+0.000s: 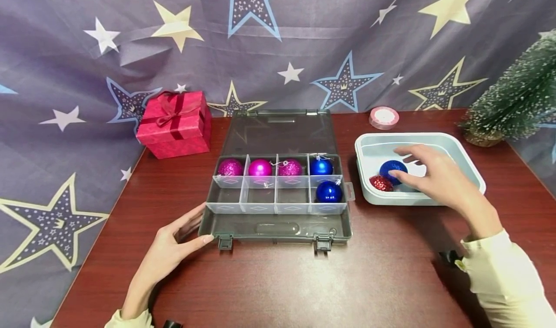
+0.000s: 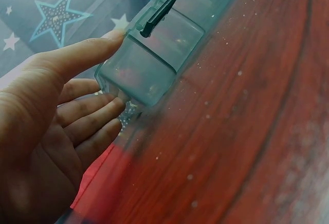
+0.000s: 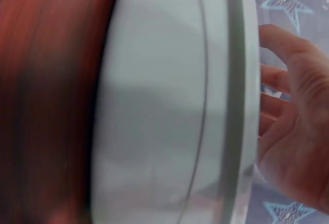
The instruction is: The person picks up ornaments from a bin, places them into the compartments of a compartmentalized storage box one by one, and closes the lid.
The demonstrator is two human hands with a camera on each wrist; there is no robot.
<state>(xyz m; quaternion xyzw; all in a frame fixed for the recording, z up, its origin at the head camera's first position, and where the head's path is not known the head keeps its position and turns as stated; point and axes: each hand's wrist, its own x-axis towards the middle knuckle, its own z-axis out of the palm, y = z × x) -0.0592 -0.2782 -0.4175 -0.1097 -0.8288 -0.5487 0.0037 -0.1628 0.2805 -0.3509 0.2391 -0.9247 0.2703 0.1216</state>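
Note:
A clear divided box (image 1: 275, 207) lies with its dark lid raised at the back. In its back row sit two glittery pink baubles, a smooth pink bauble (image 1: 260, 167) between them, and a blue bauble (image 1: 321, 166); another blue bauble (image 1: 329, 192) lies in front. My left hand (image 1: 167, 248) touches the box's front left corner, thumb and fingers nearly straight. Inside the pale tub (image 1: 471, 173), my right hand (image 1: 438, 176) reaches over a glittery blue bauble (image 1: 393, 169), thumb overlapping it and fingers spread. A glittery red bauble (image 1: 380, 183) lies beside it. In the right wrist view the tub's wall hides the fingertips.
A red gift box (image 1: 175, 125) stands at the back left. Behind the tub lies a roll of pink ribbon (image 1: 384, 117). A frosted miniature tree (image 1: 514, 93) rises at the back right, and a star-printed cloth (image 1: 299, 38) hangs behind the table.

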